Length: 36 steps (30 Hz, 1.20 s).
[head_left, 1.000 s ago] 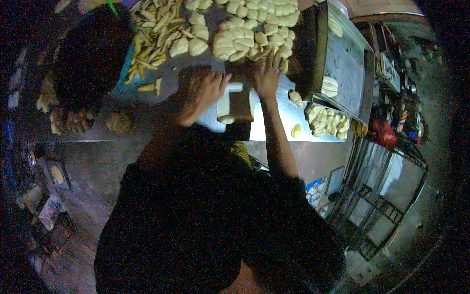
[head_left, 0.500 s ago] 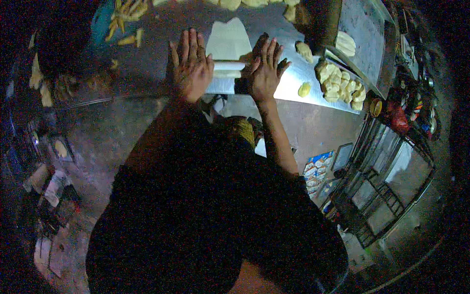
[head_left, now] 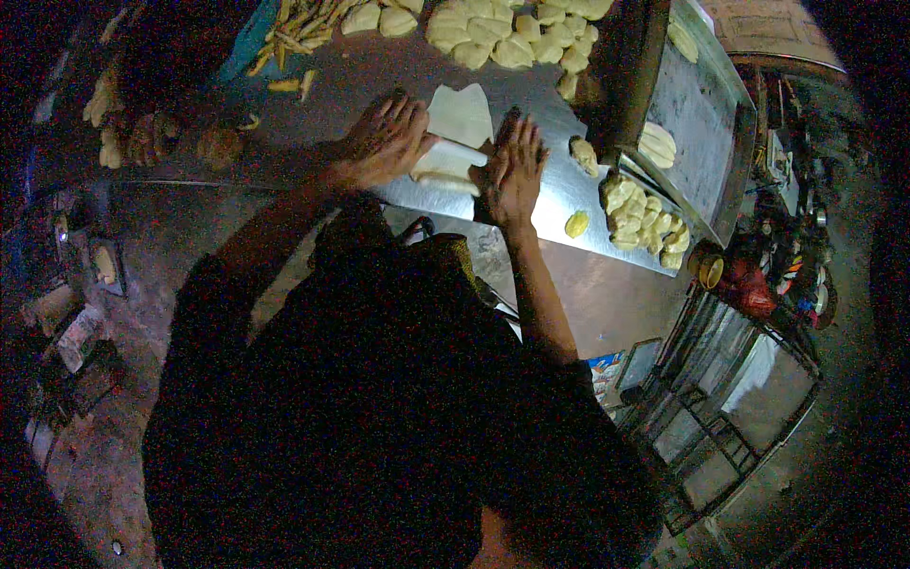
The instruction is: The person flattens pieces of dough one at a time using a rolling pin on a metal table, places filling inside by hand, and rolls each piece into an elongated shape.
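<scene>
A flat, pale sheet of dough [head_left: 462,114] lies lengthwise on the metal worktop, its near edge thick and curled. Across it rests a light rolling pin [head_left: 459,151], slanted down to the right. My left hand [head_left: 387,142] lies over the pin's left end, fingers stretched out and turned toward the right. At the other end, my right hand [head_left: 517,171] is laid flat with fingers extended away from me. Both palms hide the pin's ends. Right of my right hand are a small yellow lump [head_left: 576,224] and a dough piece [head_left: 583,156].
Several dough lumps [head_left: 643,220] are heaped at the worktop's right edge, beside a tilted metal tray [head_left: 706,123] holding shaped dough. More dough pieces [head_left: 483,30] and cut strips [head_left: 303,30] lie at the far side. A metal rack [head_left: 735,403] stands on the floor at right.
The view has shifted, showing more of the far worktop. My left hand has turned toward the right, and the rolling pin has gone from level to slanted. More dough shows on its near side.
</scene>
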{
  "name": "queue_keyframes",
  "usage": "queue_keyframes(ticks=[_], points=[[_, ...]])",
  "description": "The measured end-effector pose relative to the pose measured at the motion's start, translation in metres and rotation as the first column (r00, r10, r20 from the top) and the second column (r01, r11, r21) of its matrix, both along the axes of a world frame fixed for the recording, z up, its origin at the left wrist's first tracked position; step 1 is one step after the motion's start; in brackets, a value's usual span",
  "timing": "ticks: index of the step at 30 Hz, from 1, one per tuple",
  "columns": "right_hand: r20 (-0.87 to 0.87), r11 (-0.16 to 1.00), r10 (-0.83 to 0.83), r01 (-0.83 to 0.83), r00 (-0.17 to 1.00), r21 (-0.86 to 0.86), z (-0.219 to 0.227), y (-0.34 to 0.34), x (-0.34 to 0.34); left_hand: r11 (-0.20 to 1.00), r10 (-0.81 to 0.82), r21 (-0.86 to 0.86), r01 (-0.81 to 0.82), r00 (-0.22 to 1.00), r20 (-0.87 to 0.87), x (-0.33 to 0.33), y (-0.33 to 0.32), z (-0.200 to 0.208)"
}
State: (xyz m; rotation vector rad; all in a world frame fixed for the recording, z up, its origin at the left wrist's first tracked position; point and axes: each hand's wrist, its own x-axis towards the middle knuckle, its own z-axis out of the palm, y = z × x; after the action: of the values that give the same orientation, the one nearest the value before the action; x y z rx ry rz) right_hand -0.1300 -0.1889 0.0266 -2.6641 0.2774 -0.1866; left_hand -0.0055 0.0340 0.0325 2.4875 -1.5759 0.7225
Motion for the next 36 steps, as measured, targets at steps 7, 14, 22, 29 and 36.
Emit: queue_keyframes(ticks=[7, 14, 22, 29, 36], points=[[0.195, 0.877, -0.286, 0.338, 0.938, -0.342, -0.023, -0.056, 0.118, 0.801, 0.513, -0.259, -0.54, 0.842, -0.167, 0.08, -0.087, -0.013], [0.263, 0.982, -0.118, 0.153, 0.957, -0.114, 0.015, -0.045, 0.113, 0.668, 0.368, -0.24, -0.704, 0.594, -0.716, 0.158, -0.12, -0.05], [0.186, 0.958, 0.229, -0.255, 0.956, 0.129, 0.007, -0.077, 0.091, 0.735, -0.303, -0.485, -0.473, 0.411, -0.86, 0.047, -0.011, -0.014], [0.014, 0.984, -0.046, 0.043, 0.999, 0.172, 0.055, -0.06, 0.058, 0.814, -0.426, -0.568, -0.122, 0.54, -0.726, -0.059, 0.017, -0.047], [0.235, 0.979, 0.186, -0.199, 0.954, 0.035, 0.011, 0.01, -0.02, 0.971, -0.054, -0.194, -0.138, 0.664, -0.746, -0.048, 0.013, -0.024]])
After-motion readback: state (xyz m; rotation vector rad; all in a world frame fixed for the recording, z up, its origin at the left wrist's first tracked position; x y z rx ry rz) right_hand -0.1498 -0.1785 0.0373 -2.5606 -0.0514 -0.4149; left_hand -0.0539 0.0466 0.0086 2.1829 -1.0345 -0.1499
